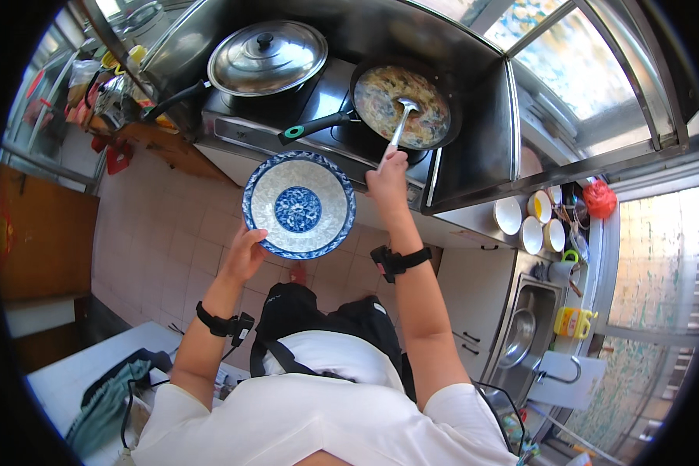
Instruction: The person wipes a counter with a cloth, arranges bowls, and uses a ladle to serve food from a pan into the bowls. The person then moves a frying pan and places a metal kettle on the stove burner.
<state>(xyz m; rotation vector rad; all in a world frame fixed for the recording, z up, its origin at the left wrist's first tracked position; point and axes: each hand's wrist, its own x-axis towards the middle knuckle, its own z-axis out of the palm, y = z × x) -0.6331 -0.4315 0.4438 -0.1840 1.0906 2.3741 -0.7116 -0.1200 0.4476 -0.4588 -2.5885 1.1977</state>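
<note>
My left hand (247, 251) grips the lower left rim of a blue-and-white patterned dish (268, 186), its inner face turned up and bare. The dish is in the air in front of the stove's front edge. In my right hand (388, 176) is the pale handle of a metal ladle or turner (406, 113). Its head dips into soupy food (384, 87) with pale and yellowish bits, inside a dark frying pan (455, 122) on the right burner. The pan's black handle (314, 126) points left, towards the space above the dish.
A pan with a domed steel lid (268, 58) covers the left burner, its handle jutting left. A metal partition (477, 134) stands right of the frying pan. Several white bowls (507, 215) sit on the right counter, near a sink (536, 291) holding a metal basin (518, 338).
</note>
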